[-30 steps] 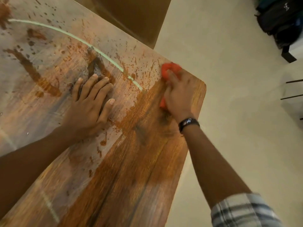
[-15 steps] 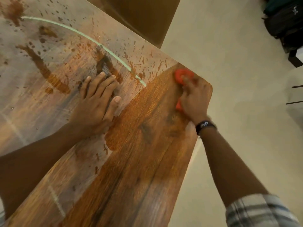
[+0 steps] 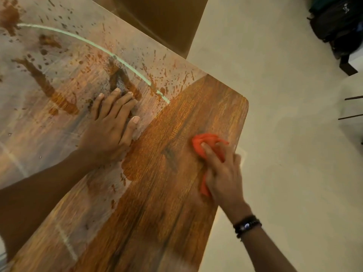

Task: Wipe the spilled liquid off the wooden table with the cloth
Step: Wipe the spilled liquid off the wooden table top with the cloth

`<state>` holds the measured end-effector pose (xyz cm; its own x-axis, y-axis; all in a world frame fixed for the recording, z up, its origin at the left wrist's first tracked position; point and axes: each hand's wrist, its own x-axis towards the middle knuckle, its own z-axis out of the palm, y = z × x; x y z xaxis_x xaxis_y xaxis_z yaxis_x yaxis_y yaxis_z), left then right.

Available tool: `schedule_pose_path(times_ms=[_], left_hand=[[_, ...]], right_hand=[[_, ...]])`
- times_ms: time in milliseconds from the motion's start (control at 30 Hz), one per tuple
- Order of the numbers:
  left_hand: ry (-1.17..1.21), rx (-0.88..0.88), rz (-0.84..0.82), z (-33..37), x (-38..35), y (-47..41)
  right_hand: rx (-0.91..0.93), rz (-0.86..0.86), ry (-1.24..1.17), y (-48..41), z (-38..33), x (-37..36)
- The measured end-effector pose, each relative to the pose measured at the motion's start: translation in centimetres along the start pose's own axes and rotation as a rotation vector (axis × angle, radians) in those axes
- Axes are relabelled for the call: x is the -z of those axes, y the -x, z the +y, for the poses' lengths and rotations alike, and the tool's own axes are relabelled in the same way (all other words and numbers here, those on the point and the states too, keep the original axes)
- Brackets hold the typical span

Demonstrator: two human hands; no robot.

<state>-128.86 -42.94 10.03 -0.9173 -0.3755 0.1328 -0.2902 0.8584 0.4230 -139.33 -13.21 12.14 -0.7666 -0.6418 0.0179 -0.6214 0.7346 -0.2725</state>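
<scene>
The wooden table (image 3: 157,222) runs from lower left to its far right corner. A pale film of spilled liquid (image 3: 49,79) with brown splatter covers its left and far part; the right strip shows dark, clean wood grain. My right hand (image 3: 222,171) presses a bunched orange cloth (image 3: 204,144) onto the wood near the right edge, fingers curled over it. My left hand (image 3: 110,126) lies flat, fingers spread, on the wet area at the boundary with the clean strip.
The table's right edge and rounded corner (image 3: 244,103) drop to a pale floor (image 3: 284,134). A brown cardboard box (image 3: 167,22) stands beyond the far edge. Dark bags (image 3: 337,26) sit at the top right. A black watch (image 3: 246,225) circles my right wrist.
My right hand has drawn the cloth back from the far corner toward me along the right edge, and the clean strip has widened. My left hand stays planted.
</scene>
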Motion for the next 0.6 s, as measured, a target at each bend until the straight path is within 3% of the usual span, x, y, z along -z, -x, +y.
schedule_pose_path(times_ms=[167,267,333,500,533,600], left_hand=[[0.004,0.000,0.014,-0.1,-0.1,0.0],[0.007,0.010,0.016,-0.1,-0.3,0.0],[0.006,0.003,0.021,-0.2,-0.4,0.0],[0.001,0.015,0.022,-0.4,-0.4,0.0],[0.006,0.018,0.022,-0.4,-0.4,0.0],[0.012,0.027,0.031,-0.4,-0.5,-0.1]], right_hand=[[-0.370,0.166,-0.033,-11.6,6.3,1.6],[-0.439,0.190,-0.067,-15.3,6.4,1.6],[-0.374,0.170,-0.090,-13.8,4.2,1.0],[0.065,0.039,0.002,-3.8,-1.4,-1.4],[0.096,0.037,0.006,-3.6,-0.6,-1.1],[-0.041,0.099,-0.044,-5.8,1.9,-0.3]])
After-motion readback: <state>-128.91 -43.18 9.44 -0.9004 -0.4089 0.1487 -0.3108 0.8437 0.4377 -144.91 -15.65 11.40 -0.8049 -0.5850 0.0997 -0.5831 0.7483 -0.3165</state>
